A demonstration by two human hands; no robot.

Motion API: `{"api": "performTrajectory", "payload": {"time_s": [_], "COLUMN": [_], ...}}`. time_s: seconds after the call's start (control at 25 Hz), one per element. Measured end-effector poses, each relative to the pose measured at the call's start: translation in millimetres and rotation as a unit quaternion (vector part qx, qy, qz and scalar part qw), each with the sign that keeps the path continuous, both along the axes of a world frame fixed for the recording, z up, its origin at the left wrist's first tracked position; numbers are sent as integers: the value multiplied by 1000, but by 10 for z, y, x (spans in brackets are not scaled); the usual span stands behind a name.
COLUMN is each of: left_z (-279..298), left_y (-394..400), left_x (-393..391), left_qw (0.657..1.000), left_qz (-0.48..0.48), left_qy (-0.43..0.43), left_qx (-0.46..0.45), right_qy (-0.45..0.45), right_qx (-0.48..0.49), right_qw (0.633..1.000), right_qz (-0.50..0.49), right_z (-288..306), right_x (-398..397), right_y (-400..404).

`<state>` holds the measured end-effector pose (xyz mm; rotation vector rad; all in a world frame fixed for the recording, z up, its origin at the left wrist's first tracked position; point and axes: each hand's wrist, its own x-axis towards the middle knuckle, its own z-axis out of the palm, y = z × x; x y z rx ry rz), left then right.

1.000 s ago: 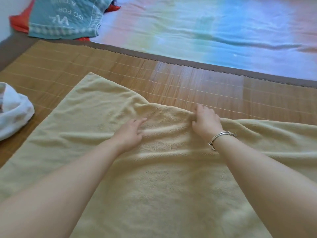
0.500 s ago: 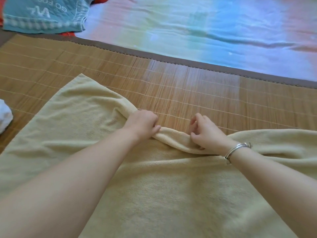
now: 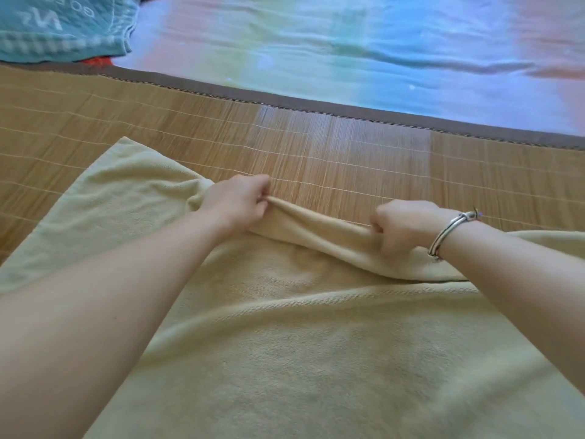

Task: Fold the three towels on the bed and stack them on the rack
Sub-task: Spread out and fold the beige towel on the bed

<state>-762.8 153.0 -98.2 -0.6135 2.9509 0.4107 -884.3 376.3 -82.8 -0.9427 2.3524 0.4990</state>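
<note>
The yellow towel [image 3: 285, 359] lies spread over the near part of the bamboo mat [image 3: 316, 147], reaching from the mat's left side to past its right edge of view, with its far left corner flat on the mat. Both hands are closed on the towel's far edge. The left hand [image 3: 235, 201] pinches the hem between thumb and curled fingers, and the right hand [image 3: 402, 226], with a bangle [image 3: 449, 231] at the wrist, grips the same hem a little to the right. Between them the edge is lifted and rolled toward the person, so a short length of it stands off the mat.

The cloth looks soft, thick and limp: light enough to lift with 2 fingers, but it sags and wrinkles wherever it is not held, as the ridges across its middle show. It should not slip from a pinch. A judgement: holding nearer the 2 far corners would carry the whole edge over evenly, since the middle grip leaves both ends dragging.

A teal towel [image 3: 63, 26] lies at the far left corner, partly on the pastel sheet [image 3: 348, 49] beyond the mat. No rack is in view.
</note>
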Motion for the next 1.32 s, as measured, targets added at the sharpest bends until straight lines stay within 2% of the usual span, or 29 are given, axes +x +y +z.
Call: {"api": "performTrajectory", "payload": {"time_s": [0.04,0.08,0.12,0.16,0.2,0.28,0.4,0.48,0.6,0.88,1.12,1.32], "left_z": [28,41,48,38,7,-132,-356,-462,-565,-577,-476,-202], "left_y": [5,14,40,73,113,202,275,344,518,1158,1431,1407], "left_x": [-73,-151,-216,-260,-271,-216,-62,56,308,1046,2095,2886], "left_qw": [998,991,979,963,952,958,992,997,999,997,992,971], "left_qz": [51,99,139,162,159,104,30,16,15,-39,29,150], "left_qy": [45,82,100,91,55,-16,-3,15,11,-26,-105,-158], "left_qx": [6,43,112,193,254,267,126,69,49,66,69,96], "right_qy": [41,80,97,85,49,-5,32,43,40,43,-9,-24], "right_qx": [-90,-197,-303,-374,-398,-374,-345,-337,-332,-313,-273,-285], "right_qw": [994,970,930,893,876,893,923,930,936,938,953,954], "right_qz": [-49,-114,-183,-237,-266,-251,-168,-139,-113,-143,-134,-93], "right_z": [-15,-45,-76,-118,-159,-296,-508,-585,-656,-719,-643,-349], "right_x": [-66,-141,-202,-257,-284,-218,44,257,583,1236,2045,2438], "right_y": [5,12,25,40,61,146,281,377,524,852,1100,1121]}}
